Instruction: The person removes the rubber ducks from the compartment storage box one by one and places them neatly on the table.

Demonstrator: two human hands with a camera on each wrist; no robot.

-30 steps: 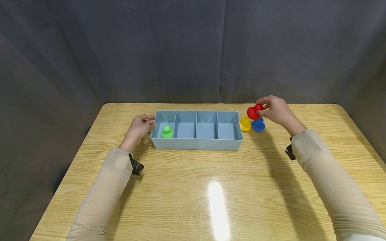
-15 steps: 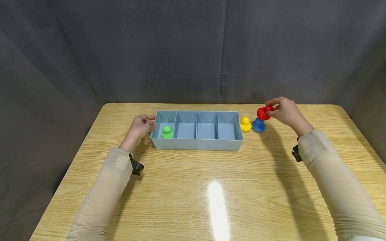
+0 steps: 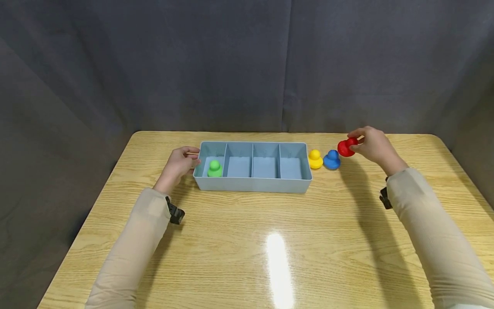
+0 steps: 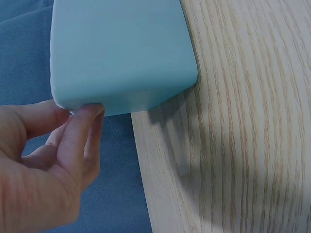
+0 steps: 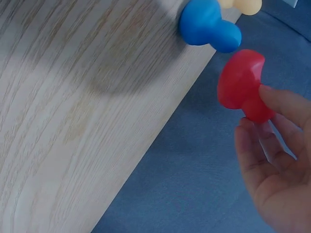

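Right now our right hand (image 3: 372, 143) pinches the red toy (image 3: 347, 147) by its small knob, fingertips (image 5: 272, 99) curled round it, holding it tilted just above the table (image 3: 247, 240), beside the blue toy (image 3: 331, 159) and apart from it. We judge the red toy light and probably a little rubbery, smooth enough to slip if squeezed loosely, and not fragile; the narrow neck between knob and wide base looks like the surest place to hold, as we hold it now. It is a plain, bright red piece, a rounded head on a flared, flat-bottomed base, the same shape as the blue toy and the yellow toy (image 3: 314, 159) standing upright by the tray's right end. Our left hand (image 3: 178, 163) grips the left end of the pale blue tray (image 3: 252, 184), thumb and fingers pinching its corner; a green toy (image 3: 214, 168) stands in the leftmost of four compartments.
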